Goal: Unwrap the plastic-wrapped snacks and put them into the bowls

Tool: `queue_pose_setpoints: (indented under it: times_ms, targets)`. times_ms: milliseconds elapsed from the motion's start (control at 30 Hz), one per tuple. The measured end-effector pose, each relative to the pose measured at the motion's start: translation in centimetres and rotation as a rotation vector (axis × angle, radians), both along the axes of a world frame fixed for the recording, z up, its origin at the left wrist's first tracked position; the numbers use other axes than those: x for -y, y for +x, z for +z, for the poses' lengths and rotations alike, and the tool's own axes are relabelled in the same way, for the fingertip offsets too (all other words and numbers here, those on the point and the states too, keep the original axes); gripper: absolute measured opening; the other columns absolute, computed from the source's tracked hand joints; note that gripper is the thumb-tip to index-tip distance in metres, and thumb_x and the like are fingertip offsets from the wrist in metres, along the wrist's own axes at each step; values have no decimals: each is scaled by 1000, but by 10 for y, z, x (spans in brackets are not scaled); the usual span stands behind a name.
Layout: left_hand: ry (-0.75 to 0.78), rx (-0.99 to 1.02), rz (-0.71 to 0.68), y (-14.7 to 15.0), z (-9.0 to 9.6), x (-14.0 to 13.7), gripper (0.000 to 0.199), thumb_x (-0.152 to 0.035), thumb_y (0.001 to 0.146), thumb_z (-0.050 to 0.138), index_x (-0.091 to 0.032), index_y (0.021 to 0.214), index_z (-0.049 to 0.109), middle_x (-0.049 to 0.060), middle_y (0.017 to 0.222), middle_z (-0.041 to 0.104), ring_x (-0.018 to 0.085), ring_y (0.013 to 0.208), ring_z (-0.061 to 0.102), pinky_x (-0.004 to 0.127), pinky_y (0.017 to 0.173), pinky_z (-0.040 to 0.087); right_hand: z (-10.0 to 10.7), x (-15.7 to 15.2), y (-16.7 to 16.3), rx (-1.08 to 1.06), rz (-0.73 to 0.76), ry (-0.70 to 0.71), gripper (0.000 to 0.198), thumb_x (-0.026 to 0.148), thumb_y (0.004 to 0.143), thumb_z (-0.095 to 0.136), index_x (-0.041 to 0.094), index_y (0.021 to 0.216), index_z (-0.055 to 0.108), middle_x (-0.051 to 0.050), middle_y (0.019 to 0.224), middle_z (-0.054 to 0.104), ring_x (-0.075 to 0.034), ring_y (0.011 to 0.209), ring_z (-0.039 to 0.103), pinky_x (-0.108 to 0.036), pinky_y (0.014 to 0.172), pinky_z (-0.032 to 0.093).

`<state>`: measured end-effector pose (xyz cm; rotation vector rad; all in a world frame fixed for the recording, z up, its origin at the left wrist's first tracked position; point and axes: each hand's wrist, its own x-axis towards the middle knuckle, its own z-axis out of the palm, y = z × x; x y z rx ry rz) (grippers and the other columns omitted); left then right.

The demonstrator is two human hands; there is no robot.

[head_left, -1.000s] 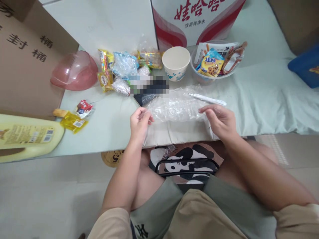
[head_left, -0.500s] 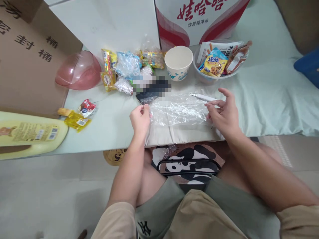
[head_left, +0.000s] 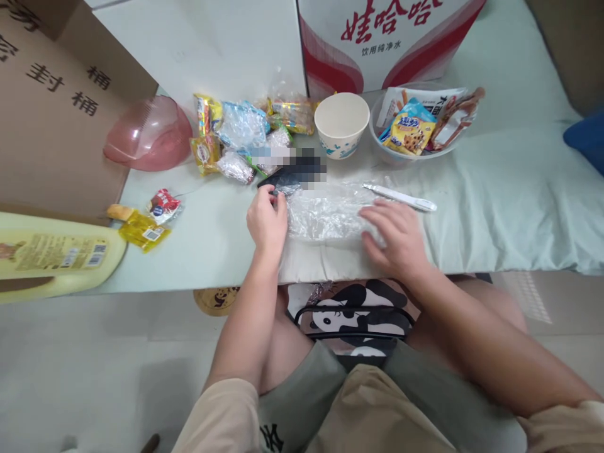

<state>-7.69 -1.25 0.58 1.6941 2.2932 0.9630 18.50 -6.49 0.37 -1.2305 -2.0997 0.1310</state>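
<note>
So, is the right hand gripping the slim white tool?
No: the tool lies just beyond the right hand, not between its fingers.

Worktop (head_left: 500, 214): plastic film (head_left: 321, 220) near the front edge; slim tool (head_left: 408, 199) at the film's right rear; farther back, tub (head_left: 341, 145) left of bowl (head_left: 394, 155) holding snack packets (head_left: 408, 131); jug (head_left: 89, 248), front edge, left.

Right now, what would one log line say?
left hand: at left end of plastic wrap | right hand: spread open, at its right end | slim white tool: beyond right hand
</note>
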Motion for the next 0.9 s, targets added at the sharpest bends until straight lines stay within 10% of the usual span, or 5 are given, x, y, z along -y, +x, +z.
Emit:
queue_pose_setpoints:
  times_ms: [300, 633, 900]
  targets:
    - [-19, -50, -122, 2, -1, -2, 50, -26, 85, 69, -22, 133, 61, 13, 132, 69, 32, 133, 55, 49, 116, 40, -6, 2, -14, 453, 31, -358, 58, 44, 100, 50, 25, 155, 50, -10, 164, 44, -43, 154, 32, -62, 121, 28]
    - [-50, 600, -456, 7, 3, 17, 39, -30, 86, 63, -26, 125, 57, 3, 102, 64, 11, 68, 65, 25, 64, 54, 22, 15, 21, -172, 81, -96, 23, 36, 93, 59, 31, 113, 70, -11, 125, 69, -33, 122, 64, -56, 106, 49]
    - [-474, 1041, -665, 15, 26, 23, 52, -44, 73, 80, -30, 113, 50, -5, 83, 59, 5, 42, 48, 20, 39, 37, -2, -39, 4, 20, 308, -378, 93, 55, 76, 76, 21, 155, 40, -18, 158, 48, -44, 154, 28, -69, 121, 22]
